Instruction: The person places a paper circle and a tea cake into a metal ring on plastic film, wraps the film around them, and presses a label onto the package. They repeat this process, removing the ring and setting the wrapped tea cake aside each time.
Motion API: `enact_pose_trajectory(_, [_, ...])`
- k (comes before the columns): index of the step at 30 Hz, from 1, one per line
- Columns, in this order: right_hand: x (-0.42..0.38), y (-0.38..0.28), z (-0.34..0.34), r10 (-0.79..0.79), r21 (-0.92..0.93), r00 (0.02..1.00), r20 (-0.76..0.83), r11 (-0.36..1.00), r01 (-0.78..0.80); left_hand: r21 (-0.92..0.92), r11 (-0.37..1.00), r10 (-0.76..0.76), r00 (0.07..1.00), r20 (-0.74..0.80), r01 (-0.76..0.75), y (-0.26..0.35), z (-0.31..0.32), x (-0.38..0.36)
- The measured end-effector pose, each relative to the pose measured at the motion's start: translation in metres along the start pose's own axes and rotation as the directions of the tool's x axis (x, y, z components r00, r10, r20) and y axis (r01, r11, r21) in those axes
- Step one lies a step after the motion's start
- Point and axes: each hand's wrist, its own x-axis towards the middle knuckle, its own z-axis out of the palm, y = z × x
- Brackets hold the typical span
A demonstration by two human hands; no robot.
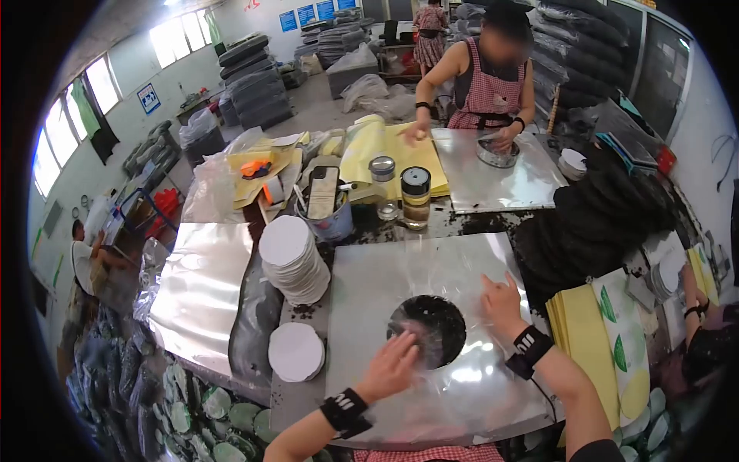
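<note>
A round black disc point(445, 327) lies on the shiny metal sheet point(369, 285) in front of me. What looks like thin clear film covers part of the disc and sheet. My left hand point(389, 366) has its fingers stretched over the disc's left edge, slightly blurred. Beyond the disc's right side, my right hand point(504, 308) is spread low over the sheet, its index finger pointing away from me. Whether either hand touches the film is hard to see. Both wrists wear black bands.
White round discs stand in a tall stack point(292, 258) and a short stack point(296, 352) at left. A bucket point(331, 222) with a phone and jars point(416, 196) stand behind the sheet. Yellow packaging point(581, 339) and black material point(608, 219) lie right. A co-worker point(493, 85) works opposite.
</note>
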Motion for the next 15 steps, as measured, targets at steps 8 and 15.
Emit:
enact_pose_trajectory(8, [-0.039,0.038,-0.133,0.700,0.662,0.624,-0.348,0.655,-0.364,-0.105,0.928,-0.352,0.934,0.068,0.357,0.030,0.021,0.030])
enact_pose_trajectory(15, [-0.125,-0.091,-0.039,0.280,0.687,0.958,0.057,0.686,-0.241,-0.028,0.876,-0.480,0.877,0.034,0.481,0.035,0.027,0.035])
